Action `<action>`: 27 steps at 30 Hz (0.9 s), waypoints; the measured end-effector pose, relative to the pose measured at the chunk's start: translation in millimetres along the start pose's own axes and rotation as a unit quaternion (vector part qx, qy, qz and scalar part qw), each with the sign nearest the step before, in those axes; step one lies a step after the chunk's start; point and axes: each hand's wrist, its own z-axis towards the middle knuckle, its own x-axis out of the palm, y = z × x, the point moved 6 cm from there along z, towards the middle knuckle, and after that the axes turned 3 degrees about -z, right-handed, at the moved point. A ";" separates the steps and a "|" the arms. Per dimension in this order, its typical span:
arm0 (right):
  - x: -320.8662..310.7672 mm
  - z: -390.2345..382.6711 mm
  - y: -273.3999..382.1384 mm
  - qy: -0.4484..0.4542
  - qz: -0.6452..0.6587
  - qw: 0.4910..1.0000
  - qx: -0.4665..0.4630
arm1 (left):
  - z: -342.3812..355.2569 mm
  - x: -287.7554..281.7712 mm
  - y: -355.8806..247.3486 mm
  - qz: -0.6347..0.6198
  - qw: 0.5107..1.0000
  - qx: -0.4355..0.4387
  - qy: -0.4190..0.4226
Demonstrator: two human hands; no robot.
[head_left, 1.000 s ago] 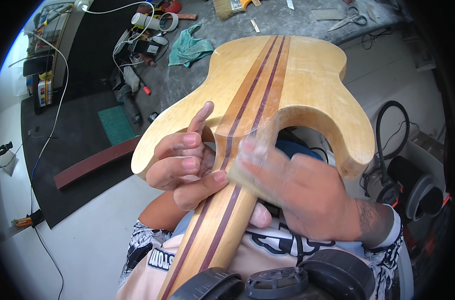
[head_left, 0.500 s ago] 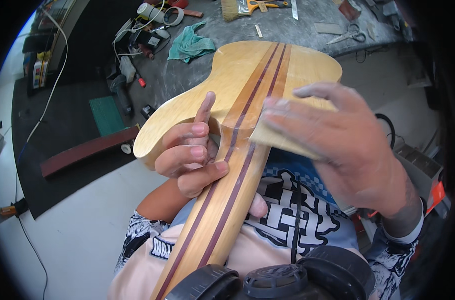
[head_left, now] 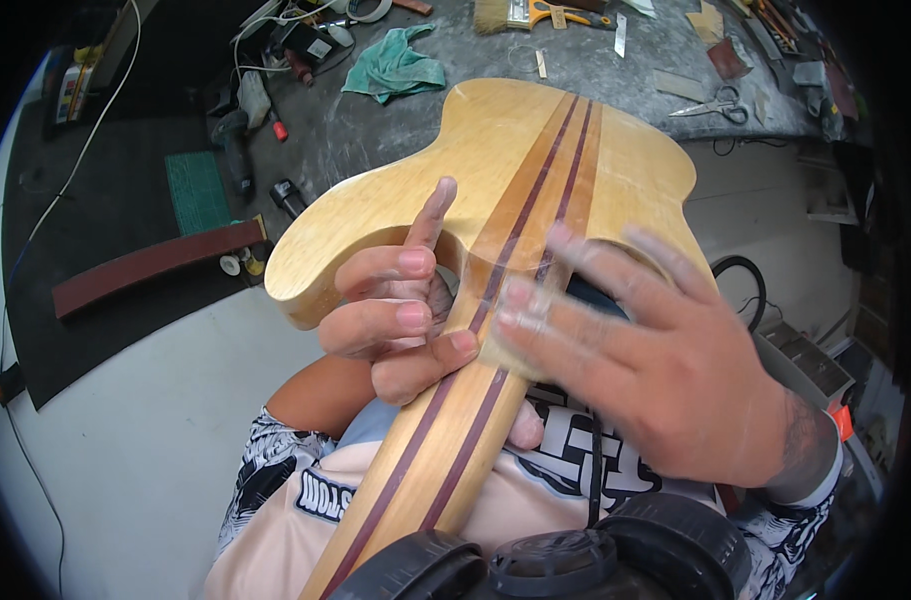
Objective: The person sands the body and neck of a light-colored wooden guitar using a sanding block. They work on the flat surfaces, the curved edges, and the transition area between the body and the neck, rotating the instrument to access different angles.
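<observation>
A pale wooden guitar body (head_left: pixel 375 200) lies back side up, its striped neck (head_left: pixel 425 470) running down toward me past a dark respirator (head_left: pixel 565 555). My left hand (head_left: pixel 395 310) grips the neck just below the body, thumb tip on the far side and one finger raised. My right hand (head_left: pixel 655 370), partly smeared by motion, presses a beige sanding piece (head_left: pixel 505 355) on the neck near its joint with the body, fingers dusted pale.
Behind lies a dusty grey bench (head_left: pixel 475 60) with a teal cloth (head_left: pixel 395 65), brush (head_left: pixel 515 15), scissors (head_left: pixel 725 110) and several tools. At left are a black mat (head_left: pixel 65 240), green cutting mat (head_left: pixel 195 190) and long red-brown sanding strip (head_left: pixel 155 265). Dark equipment (head_left: pixel 795 365) stands at right.
My right hand swung up and right along the neck joint, then came back down and left with the sanding piece. My left hand keeps its grip; the view shifted slightly.
</observation>
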 end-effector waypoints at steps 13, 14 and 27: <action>0.0 7.5 2.7 0.002 0.012 1.000 0.003 | -4.9 6.0 0.0 -0.047 0.993 -0.012 -0.109; 1.0 7.7 3.0 0.004 0.026 1.000 0.000 | -6.1 5.6 0.9 -0.048 0.992 -0.009 -0.119; -3.1 16.8 -4.5 0.029 -0.004 0.999 -0.032 | -0.3 19.0 -3.3 0.003 0.982 -0.048 -0.184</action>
